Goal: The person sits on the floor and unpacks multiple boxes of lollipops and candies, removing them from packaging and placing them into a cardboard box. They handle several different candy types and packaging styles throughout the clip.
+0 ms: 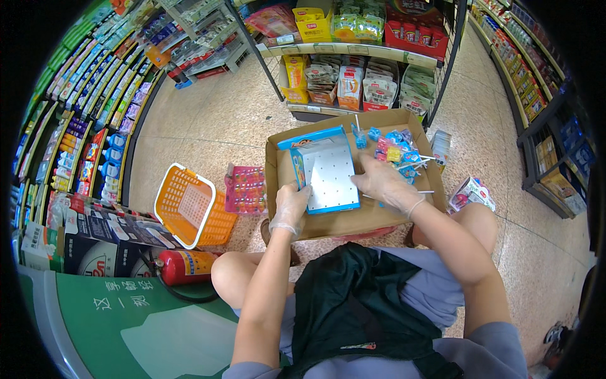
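Observation:
In thin clear gloves, both hands work over a shallow cardboard tray (pixel 310 232). My left hand (pixel 289 206) grips the lower left edge of a blue display box (pixel 298 166), its thumb on the white panel dotted with small holes (pixel 331 173). At the box's right edge is my right hand (pixel 390 184), thumb and forefinger apart, with nothing visible between them. Beyond its fingers lies a pile of wrapped lollipops (pixel 395 151) with white sticks, mostly blue, some red and yellow. A single blue lollipop (pixel 360 137) rests apart, near the box's upper right corner.
Left of the tray are a pink sheet of packaged items (pixel 246 189), an orange basket (pixel 189 203) and a red fire extinguisher (pixel 184 267). A snack rack (pixel 350 49) stands just beyond the tray. A white printed package (pixel 471 194) sits on the floor by my right knee.

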### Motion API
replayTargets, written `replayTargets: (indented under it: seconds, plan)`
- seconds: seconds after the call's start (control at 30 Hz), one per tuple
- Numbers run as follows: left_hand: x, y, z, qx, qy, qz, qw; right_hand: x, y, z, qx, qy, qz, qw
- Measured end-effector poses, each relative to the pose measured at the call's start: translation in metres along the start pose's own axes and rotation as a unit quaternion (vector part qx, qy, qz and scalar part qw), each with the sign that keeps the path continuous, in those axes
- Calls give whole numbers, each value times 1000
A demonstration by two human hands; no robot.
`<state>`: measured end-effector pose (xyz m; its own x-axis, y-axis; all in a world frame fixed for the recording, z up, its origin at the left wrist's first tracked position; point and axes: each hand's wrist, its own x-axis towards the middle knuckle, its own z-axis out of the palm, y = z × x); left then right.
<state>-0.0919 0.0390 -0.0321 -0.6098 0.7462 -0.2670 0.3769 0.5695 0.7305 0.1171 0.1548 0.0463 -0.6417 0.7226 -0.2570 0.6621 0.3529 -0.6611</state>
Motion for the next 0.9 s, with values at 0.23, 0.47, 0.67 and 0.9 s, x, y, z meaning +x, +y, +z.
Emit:
replayTargets:
  seconds: [0.23,0.47,0.67,0.9]
  plan:
    - [-15,-18,12,-353,63,195,913,0,11,39,85,135,-152,975]
    - [-9,-22,17,-190,274,459,823,-10,18,56,94,176,-279,939]
    - [0,-49,20,-160,323,470,806,3,17,69,69,209,-304,927]
    - [-30,0,-8,-22,152,150,977,9,-1,46,24,116,-63,991]
